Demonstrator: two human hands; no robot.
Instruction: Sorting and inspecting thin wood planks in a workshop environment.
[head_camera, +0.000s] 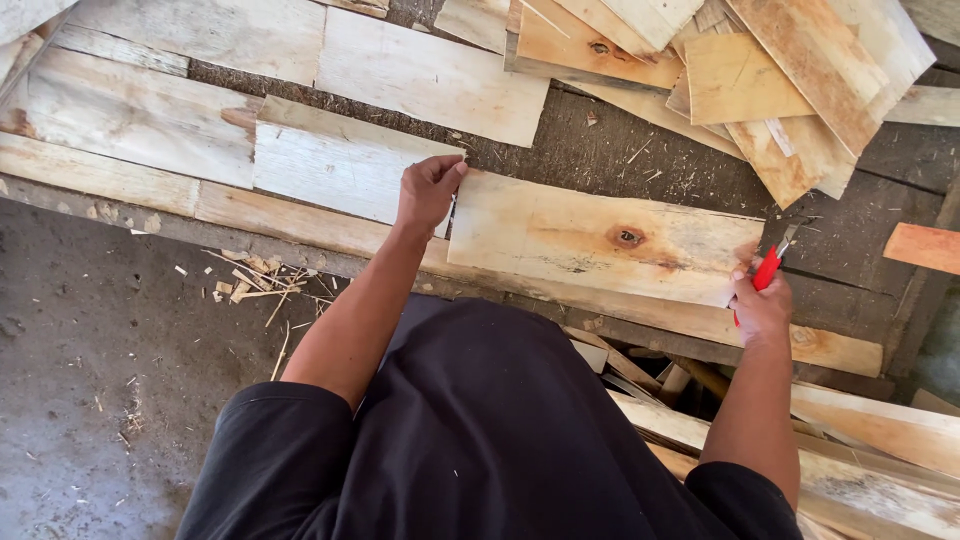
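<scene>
Head view looks straight down past a black-clad lap at a dark workbench (600, 150). A pale board (600, 240) with a dark knot lies across the bench's near edge, on top of a longer plank (300, 225) that runs along that edge.

Left hand (428, 190) sits at the board's upper left corner, fingers curled and pressed together, tips on the corner; the thumb is tucked under and cannot be made out. Right hand (762, 308) grips the board's lower right corner while also closing round a red-handled tool (770, 265). Its metal tip pokes up past the board's right end, but the handle is mostly buried in the fist, so what kind of tool it is stays unclear. Whether the fingers pinch the board or only rest against it cannot be told.

A heap of offcuts (760, 80) at the top right is cut off by the frame, as are the boards (200, 110) at the left. More wood lies below the bench on the right, half hidden by the forearm. Splinters (255, 280) litter the floor.
</scene>
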